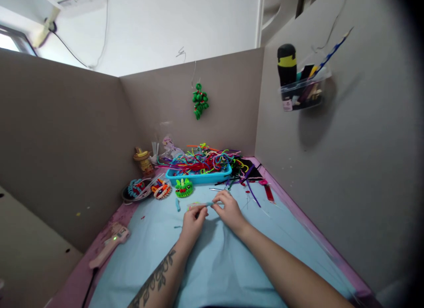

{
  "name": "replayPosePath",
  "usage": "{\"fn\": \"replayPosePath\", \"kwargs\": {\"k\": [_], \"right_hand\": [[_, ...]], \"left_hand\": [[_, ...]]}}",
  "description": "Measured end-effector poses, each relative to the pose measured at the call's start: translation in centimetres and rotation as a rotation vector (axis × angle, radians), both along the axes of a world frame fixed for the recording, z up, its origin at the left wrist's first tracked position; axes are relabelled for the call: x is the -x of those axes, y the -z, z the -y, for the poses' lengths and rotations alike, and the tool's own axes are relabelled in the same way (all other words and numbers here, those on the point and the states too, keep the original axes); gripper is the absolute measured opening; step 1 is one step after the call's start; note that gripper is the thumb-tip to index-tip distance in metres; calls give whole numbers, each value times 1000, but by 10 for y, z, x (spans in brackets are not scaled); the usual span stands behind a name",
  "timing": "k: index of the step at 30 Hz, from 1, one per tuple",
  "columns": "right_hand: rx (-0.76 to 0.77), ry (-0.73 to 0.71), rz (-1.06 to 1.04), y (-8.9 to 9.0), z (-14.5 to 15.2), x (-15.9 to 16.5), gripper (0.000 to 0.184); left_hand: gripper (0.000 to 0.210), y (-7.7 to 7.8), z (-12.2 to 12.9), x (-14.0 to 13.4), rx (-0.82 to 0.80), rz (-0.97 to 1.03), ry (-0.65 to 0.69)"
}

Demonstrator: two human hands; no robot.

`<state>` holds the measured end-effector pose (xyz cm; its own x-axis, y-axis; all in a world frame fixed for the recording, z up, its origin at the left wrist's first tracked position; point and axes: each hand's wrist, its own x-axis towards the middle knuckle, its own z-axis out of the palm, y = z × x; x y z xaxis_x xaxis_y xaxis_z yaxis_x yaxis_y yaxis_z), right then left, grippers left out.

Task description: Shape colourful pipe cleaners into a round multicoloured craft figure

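Both of my hands meet over the blue cloth [159, 241], holding a thin pale stick [201, 204] that lies level between them. A light blue fuzzy strip [210, 203] sits around the stick's middle, apparently wound on it. My left hand [193, 221] is closed on the stick's left part. The fingers of my right hand [229, 209] pinch at the blue strip and the stick's right part. Just beyond the right fingers lies a slim metal tool [217, 189], partly hidden. A short light blue piece [178, 205] rests left of my hands.
Behind stands a blue tray [198, 179] heaped with pipe cleaners [205, 162]. Green [183, 188] and orange [161, 189] pipe-cleaner figures sit before it, beside a dark bowl [127, 195]. A glue gun [111, 246] lies left. Grey panels enclose the table; a tool box [303, 95] hangs right.
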<state>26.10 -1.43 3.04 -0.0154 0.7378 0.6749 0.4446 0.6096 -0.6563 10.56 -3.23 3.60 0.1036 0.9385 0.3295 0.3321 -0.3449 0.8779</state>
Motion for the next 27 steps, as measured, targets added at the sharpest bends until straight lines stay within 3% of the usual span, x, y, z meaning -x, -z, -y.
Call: {"fn": "replayPosePath", "kwargs": {"k": [19,27], "right_hand": [[37,50,137,-4,9,7,16],[-3,-20,237,-3,10,7,12]], "left_hand": [[28,-2,0,0,-45,1,13],[31,2,-1,1,-19,52,-35]]}}
